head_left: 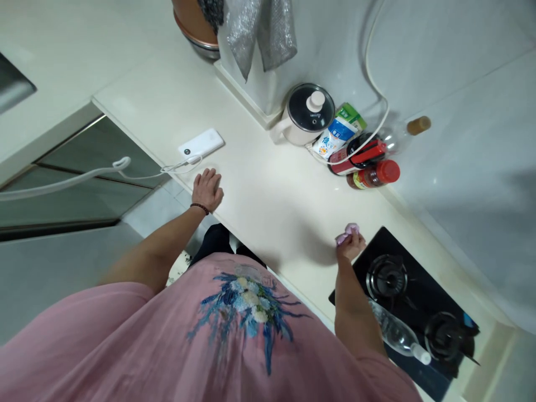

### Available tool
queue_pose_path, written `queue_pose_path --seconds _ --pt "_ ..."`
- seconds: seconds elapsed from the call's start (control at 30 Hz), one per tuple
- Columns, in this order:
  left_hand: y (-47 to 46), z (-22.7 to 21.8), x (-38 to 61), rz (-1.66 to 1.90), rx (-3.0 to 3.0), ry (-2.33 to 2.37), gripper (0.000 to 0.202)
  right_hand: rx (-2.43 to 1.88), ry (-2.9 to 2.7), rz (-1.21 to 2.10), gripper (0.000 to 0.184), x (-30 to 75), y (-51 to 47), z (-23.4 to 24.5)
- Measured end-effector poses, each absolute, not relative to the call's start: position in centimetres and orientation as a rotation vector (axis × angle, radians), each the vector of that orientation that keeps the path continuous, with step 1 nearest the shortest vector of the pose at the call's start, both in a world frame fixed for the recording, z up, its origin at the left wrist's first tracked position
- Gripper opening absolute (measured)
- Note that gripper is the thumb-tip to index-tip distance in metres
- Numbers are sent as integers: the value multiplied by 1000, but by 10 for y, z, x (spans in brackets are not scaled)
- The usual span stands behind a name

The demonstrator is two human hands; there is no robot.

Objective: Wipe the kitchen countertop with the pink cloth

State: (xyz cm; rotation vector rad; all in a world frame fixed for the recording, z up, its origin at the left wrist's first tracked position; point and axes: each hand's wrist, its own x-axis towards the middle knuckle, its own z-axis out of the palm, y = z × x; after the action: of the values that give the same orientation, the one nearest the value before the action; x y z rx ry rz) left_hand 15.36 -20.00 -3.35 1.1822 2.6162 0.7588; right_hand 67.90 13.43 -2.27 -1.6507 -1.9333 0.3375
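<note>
Along the cream-coloured, smooth countertop [272,195], a white, rectangular power bank [205,143] is seen lying at the left, near the front edge, with a thin white cable [144,178] led from it over that edge. Just beside it, the left hand [207,190] is laid palm down on the surface, its fingers loosely spread and nothing seen in its hold; a dark beaded bracelet [200,208] is worn at the wrist. Farther back, a cream-coloured pot with a dark glass lid [307,120] is set near the wall. Beside it, blue-and-white and green plastic packets [339,131] are grouped with a red-capped bottle with dark red contents [371,176], and a long white cord [367,66] is draped across the group. Nearer the front, a crumpled lilac-pink cloth [346,234] is gripped in the right hand [354,245], whose fingers are curled around it; whether the countertop is touched by the cloth cannot be told. To the right, a clear plastic bottle with a white cap [397,332] is laid on a black glass two-burner cooktop [419,293].
</note>
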Motion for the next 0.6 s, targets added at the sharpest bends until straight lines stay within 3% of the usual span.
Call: queue_pose_path --seconds 0.17,0.47,0.6 --pt "-200 -31 154 754 1175 2622 67 -1728 -1849 300 37 679 134 -21" --pt "-199 -29 153 768 1163 2594 65 -2011 -2008 272 40 727 -84 -14" --pt "-199 -29 153 777 1152 2586 66 -2032 -1975 275 36 733 -121 -15"
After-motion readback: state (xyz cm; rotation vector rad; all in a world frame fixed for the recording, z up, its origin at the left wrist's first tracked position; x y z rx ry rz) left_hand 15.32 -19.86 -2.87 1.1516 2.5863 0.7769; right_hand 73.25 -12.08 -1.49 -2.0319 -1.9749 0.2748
